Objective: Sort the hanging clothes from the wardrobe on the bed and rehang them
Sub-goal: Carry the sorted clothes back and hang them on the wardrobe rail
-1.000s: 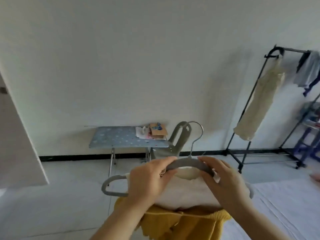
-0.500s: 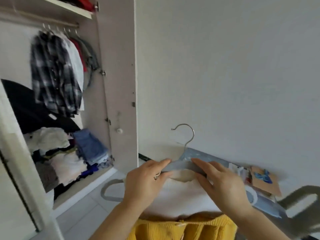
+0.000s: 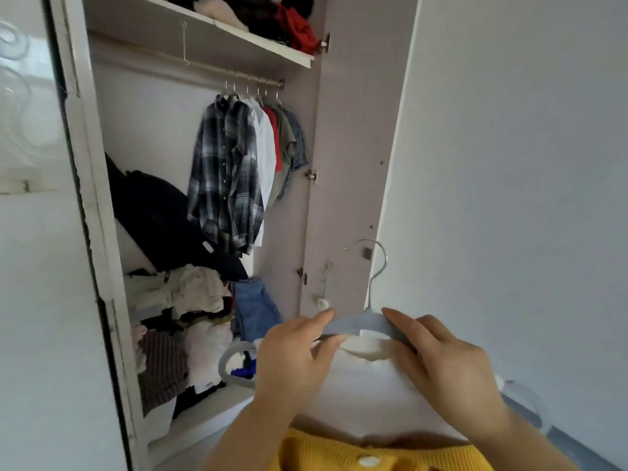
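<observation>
I hold a grey hanger (image 3: 360, 323) with a metal hook in front of me. A white knitted garment (image 3: 370, 389) hangs on it, and a yellow knit with buttons (image 3: 360, 453) lies below. My left hand (image 3: 292, 355) pinches the hanger's left shoulder between thumb and fingers. My right hand (image 3: 441, 362) grips its right shoulder, fingers over the top. The open wardrobe (image 3: 353, 147) stands ahead to the left. Its rail (image 3: 204, 68) carries a plaid shirt (image 3: 227, 178) and several other shirts at the right end.
The rail's left part holds one bare wire hanger (image 3: 184, 42). A heap of folded and loose clothes (image 3: 183, 317) fills the wardrobe floor. The top shelf (image 3: 217, 28) holds dark and red items. A white wall (image 3: 509, 164) is on the right.
My view has swung left from the wall and ironing board to face the open wardrobe, which is now closer. Both hands keep the same hold on the hanger.
</observation>
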Demonstrator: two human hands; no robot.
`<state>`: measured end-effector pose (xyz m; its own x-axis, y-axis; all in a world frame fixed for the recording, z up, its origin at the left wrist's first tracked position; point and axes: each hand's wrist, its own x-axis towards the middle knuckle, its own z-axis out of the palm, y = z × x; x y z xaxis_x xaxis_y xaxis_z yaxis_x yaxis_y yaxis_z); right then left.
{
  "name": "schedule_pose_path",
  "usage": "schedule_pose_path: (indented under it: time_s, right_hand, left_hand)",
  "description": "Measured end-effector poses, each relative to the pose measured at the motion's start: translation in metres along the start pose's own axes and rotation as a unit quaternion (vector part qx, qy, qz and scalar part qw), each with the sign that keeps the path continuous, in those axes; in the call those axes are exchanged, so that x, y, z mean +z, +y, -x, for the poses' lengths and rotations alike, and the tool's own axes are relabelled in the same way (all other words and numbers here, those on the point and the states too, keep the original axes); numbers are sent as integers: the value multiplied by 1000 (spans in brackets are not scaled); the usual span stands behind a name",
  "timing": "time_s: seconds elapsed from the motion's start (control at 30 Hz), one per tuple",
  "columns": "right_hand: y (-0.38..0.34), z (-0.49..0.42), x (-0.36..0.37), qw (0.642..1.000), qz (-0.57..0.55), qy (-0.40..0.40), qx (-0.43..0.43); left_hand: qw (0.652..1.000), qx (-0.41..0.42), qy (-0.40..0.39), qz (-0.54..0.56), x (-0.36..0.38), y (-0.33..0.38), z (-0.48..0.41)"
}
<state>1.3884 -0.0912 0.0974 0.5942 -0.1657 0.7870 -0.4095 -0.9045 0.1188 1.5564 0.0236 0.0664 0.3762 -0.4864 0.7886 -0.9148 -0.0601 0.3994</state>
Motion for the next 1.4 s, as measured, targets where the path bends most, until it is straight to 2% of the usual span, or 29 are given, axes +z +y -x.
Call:
schedule_pose_path:
  time_s: [0.13,0.2,0.37,0.63,0.87,1.17,1.4]
  right_hand:
    - [12,-58,59,1000,-18,8,-21]
    - [21,-83,91,999,-30,7,-31]
    - [43,-150,175,996,-69,1,-54]
    - [64,-274,278,983,-153,29,-97]
    - [39,-373,358,973,-196,-6,-119]
    - [-21,-511,463,977,-153,-33,-145]
    - [-61,-616,508,983,-121,-22,-134]
  left_hand:
    - [998,-52,19,-39,16,-56,-35]
    - [995,-81,-5,-60,25,-88,-49]
    - [986,-87,-45,-133,55,-159,-90]
    - [971,-122,16,-207,75,-235,-191]
    - [959,-149,53,-234,67,-325,-257]
    - [946,-154,88,-272,34,-480,-347]
    - [950,-136,91,-267,0,-560,-429]
